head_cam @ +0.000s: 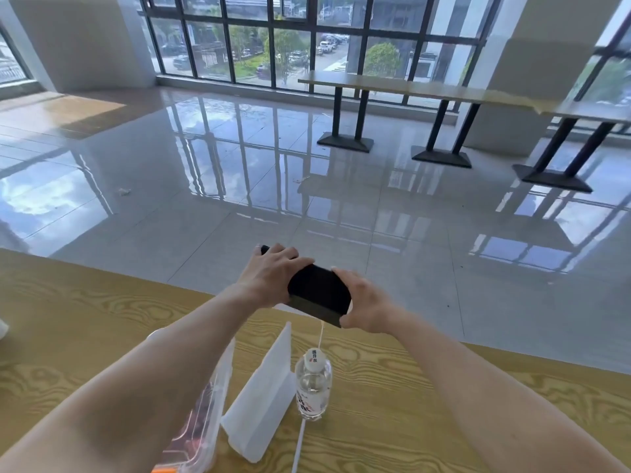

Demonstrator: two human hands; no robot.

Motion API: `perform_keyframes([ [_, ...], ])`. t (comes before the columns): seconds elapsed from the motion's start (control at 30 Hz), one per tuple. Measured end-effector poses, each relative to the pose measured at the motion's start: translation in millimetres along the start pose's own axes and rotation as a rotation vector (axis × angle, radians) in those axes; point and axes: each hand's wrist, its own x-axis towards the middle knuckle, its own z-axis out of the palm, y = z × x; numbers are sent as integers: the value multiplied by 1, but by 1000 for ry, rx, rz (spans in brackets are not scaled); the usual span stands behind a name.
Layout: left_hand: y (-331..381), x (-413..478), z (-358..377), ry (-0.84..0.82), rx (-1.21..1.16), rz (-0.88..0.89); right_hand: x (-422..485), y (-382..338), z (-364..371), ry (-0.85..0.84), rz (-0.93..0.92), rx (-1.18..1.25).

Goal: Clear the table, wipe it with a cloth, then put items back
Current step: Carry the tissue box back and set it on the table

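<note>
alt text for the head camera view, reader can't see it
The left hand and right hand grip a black rectangular object at the far edge of a wood-grain table. Nearer the camera are a water bottle, a white folded card and a clear plastic container; a glossy tiled floor lies beyond.

Tall black-framed windows (pixel 273 39) fill the far wall; daylight glares off the glossy grey tiled floor (pixel 307 206), which mirrors their grid. Long wood-topped tables (pixel 375 84) on black pedestal legs stand along the glass, beside a broad white pillar (pixel 519 63).
</note>
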Motion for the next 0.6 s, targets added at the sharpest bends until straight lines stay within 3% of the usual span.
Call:
perform_keyframes([
  [0.2,61,12,-44,87,2,68,-58,21,-49,139,-1,19],
  [0.6,234,-19,-72,162,-72,136,-227,92,-100,218,34,26],
])
